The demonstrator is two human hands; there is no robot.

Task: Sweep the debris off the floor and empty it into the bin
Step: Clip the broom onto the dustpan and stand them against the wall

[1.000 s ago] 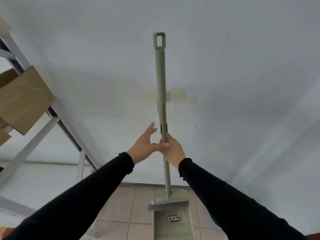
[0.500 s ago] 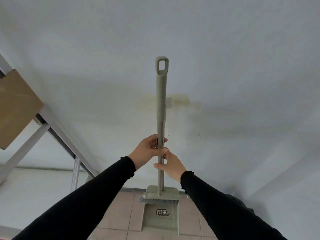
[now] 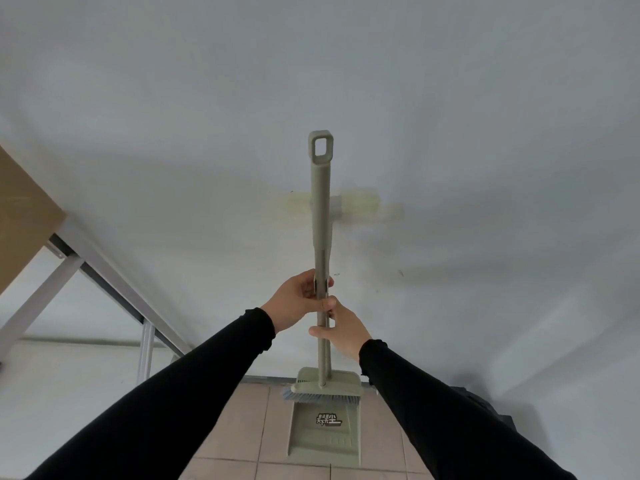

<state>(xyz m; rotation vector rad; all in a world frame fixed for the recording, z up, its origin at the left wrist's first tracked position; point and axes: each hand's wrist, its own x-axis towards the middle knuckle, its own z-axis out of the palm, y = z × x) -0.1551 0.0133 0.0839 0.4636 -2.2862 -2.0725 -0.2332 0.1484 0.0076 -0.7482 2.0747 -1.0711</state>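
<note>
An olive-green broom (image 3: 321, 209) stands upright against the white wall, its grey bristles (image 3: 320, 397) clipped over a matching dustpan (image 3: 324, 434) on the tiled floor. Two parallel handles run up together. My left hand (image 3: 298, 299) is closed around the handles at the clip, about mid-height. My right hand (image 3: 341, 329) grips the handles just below it. Both sleeves are black. No debris shows in view.
A grey metal shelf frame (image 3: 104, 271) with a cardboard box (image 3: 20, 223) stands at the left. A dark object, perhaps a bag, (image 3: 485, 407) lies at the wall's foot on the right. Beige floor tiles (image 3: 242, 431) surround the dustpan.
My left hand, open beside the handle a second ago, has closed around it above my right hand. The view has tilted down, so more floor and dustpan show.
</note>
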